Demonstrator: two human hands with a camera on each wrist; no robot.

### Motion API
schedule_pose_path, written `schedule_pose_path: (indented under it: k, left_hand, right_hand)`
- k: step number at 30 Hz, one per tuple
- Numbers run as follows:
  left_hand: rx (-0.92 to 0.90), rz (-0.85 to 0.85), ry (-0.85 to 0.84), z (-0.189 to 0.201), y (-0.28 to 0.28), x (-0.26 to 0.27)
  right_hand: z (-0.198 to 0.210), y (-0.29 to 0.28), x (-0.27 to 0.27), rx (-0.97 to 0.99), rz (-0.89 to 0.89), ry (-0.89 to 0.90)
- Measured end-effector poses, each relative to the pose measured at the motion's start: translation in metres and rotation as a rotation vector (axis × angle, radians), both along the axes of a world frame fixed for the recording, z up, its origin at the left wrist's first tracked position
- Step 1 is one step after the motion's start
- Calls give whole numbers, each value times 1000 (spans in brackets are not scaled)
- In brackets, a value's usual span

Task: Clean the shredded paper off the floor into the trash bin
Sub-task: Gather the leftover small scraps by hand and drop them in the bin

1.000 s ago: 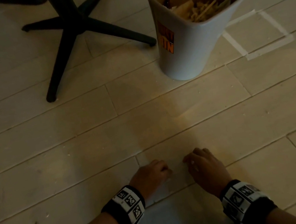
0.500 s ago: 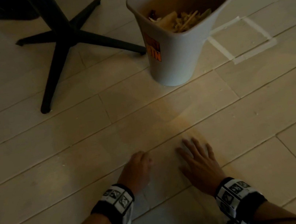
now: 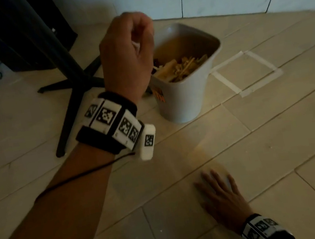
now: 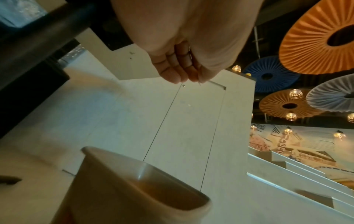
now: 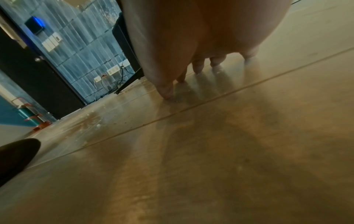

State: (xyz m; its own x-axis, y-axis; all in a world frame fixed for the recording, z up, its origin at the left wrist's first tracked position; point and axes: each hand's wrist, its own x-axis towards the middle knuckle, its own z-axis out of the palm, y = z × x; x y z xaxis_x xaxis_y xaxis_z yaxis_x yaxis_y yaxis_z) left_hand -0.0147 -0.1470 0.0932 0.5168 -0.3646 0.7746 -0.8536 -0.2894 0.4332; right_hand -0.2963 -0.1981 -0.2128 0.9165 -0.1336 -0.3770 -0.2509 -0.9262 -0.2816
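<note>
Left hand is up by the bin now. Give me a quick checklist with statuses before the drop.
1. Left hand raised beside the trash bin rim: ok.
2. Hand fully over the opening: cannot tell; in the head view it overlaps only the left rim.
3. Fingers bunched together as if pinching shreds: ok; the paper itself is barely visible.
4. Bin upright, room above the shredded paper inside: ok.
5. Right hand flat on the floor, clear of the bin: ok.
6. Floor free of scraps: not ok; small white flecks remain.
</note>
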Motion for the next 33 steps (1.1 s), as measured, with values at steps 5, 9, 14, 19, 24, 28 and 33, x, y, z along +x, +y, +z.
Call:
schedule_pose_path:
  k: [5,9,14,19,24,28,33]
  left_hand:
    - [416,38,9,-11,-49,24]
    - [804,106,179,-32,-47,24]
    - [706,161,124,-38,-42,25]
    - [736,95,206,-40,-38,38]
    - [442,47,312,-46,-17,35]
    - [413,24,351,-71,18,22]
    - [579,-4,457,-128,78,5]
  right_hand:
    - [-7,-4,0,-37,31,-19]
    - [-9,-4,1,-100,21,-107]
    - [-8,0,5,-114,25,-162]
    - [-7,-3,12,-69,34,-161]
    - [16,-11,18,72,-9,-59]
    - [64,-28,40,321,-248,-158]
    - [143,-54,83,424,-477,-434]
